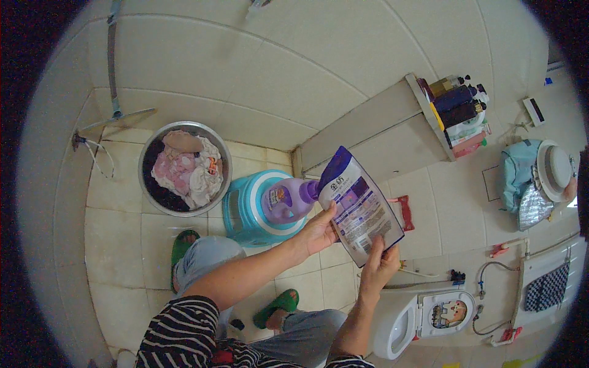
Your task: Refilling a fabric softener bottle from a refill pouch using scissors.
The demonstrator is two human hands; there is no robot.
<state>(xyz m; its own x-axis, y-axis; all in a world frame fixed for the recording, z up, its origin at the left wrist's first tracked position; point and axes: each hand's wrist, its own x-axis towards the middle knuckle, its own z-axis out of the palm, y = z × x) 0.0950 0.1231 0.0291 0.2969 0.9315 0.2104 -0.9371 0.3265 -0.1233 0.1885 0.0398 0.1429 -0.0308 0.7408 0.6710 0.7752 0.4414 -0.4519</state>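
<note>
A flat blue-and-white pouch (363, 211), printed on the side I see, is held up in front of me at a tilt. My left hand (321, 230) pinches its left edge between thumb and fingers. The lower right corner is gripped by my right hand (378, 267). Behind the pouch, a purple detergent bottle (283, 205) rests on a turquoise plastic stool or tub (239, 218) with a white ring; the pouch partly hides the bottle's cap end. To the left, a metal basin (224, 184) on the floor holds pink and white clothes (184, 168) and something dark.
A squeegee (116, 113) leans in the left corner. A cabinet (374, 138) with several bottles (457, 104) on top stands at the back right. The toilet (396, 325) is at my right, its lid raised. My feet wear green slippers (279, 306) on the tiled floor.
</note>
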